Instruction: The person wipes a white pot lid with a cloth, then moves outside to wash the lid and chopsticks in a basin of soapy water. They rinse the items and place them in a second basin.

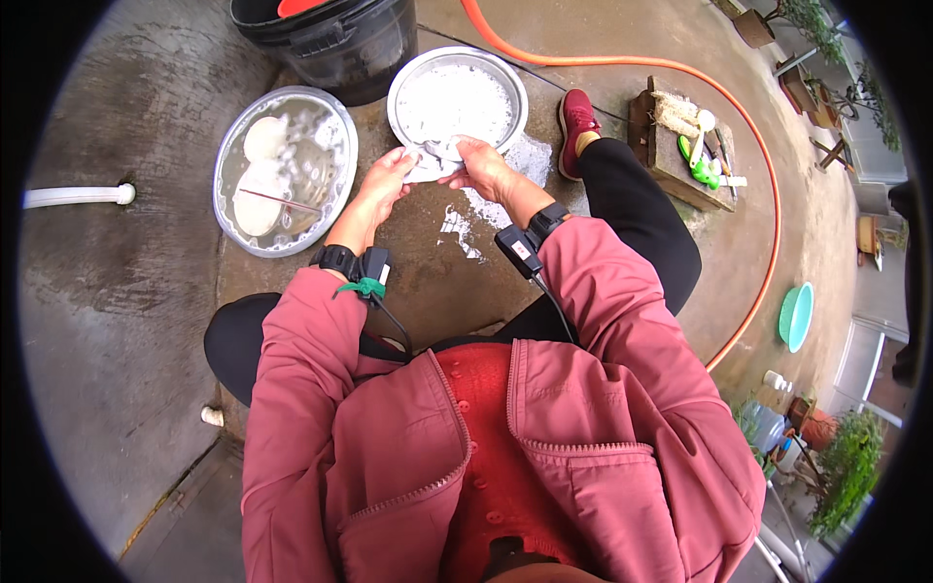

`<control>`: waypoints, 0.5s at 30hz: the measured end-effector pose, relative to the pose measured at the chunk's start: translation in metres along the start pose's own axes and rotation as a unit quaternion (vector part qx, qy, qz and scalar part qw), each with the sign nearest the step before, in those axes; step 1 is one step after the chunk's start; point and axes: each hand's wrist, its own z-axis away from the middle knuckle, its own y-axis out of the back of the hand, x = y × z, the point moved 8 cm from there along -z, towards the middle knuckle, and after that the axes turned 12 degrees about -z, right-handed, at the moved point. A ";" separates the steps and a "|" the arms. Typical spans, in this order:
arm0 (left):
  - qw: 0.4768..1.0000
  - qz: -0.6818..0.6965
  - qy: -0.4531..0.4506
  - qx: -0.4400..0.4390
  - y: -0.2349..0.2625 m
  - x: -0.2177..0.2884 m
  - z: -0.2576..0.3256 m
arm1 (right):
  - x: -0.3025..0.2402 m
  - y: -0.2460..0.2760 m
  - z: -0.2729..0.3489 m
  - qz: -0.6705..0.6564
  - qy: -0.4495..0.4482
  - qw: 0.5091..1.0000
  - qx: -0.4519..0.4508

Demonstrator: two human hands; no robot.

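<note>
My left hand (pixel 389 177) and my right hand (pixel 484 167) pinch a limp white-and-grey cloth (pixel 428 172) between them. The cloth is held at the near rim of a round metal basin (pixel 397 97), which has white suds (pixel 457 97) in it. My fingers are closed on the cloth at both ends, and folds hide part of it. To the left stands a wide pale tub (pixel 225 214) of sudsy water. It holds two round white dishes (pixel 260 199) and a thin reddish-brown stick (pixel 280 200).
A black bucket (pixel 360 58) with something red inside stands behind the tub. On the right, a low block (pixel 661 160) carries brushes and a green tool (pixel 702 173). An orange hose (pixel 724 83) curves around it. Spilled suds (pixel 462 233) wet the floor. A turquoise basin (pixel 796 317) lies farther right.
</note>
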 end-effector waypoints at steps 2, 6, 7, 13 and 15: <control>1.000 0.009 -0.004 -0.020 0.000 0.000 -0.008 | -0.003 0.000 0.003 -0.031 0.004 0.999 0.007; 0.994 0.081 0.062 -0.048 -0.002 -0.014 -0.020 | -0.024 0.008 0.004 0.083 0.057 0.992 0.073; 0.994 0.089 0.058 -0.041 -0.002 -0.016 -0.024 | -0.032 0.014 0.005 0.085 0.067 0.988 0.106; 0.983 0.133 0.110 0.054 -0.002 -0.053 -0.064 | -0.127 0.024 0.041 0.063 0.164 0.972 0.154; 0.979 0.144 0.121 0.075 -0.006 -0.065 -0.075 | -0.158 0.017 0.071 0.043 0.185 0.975 0.114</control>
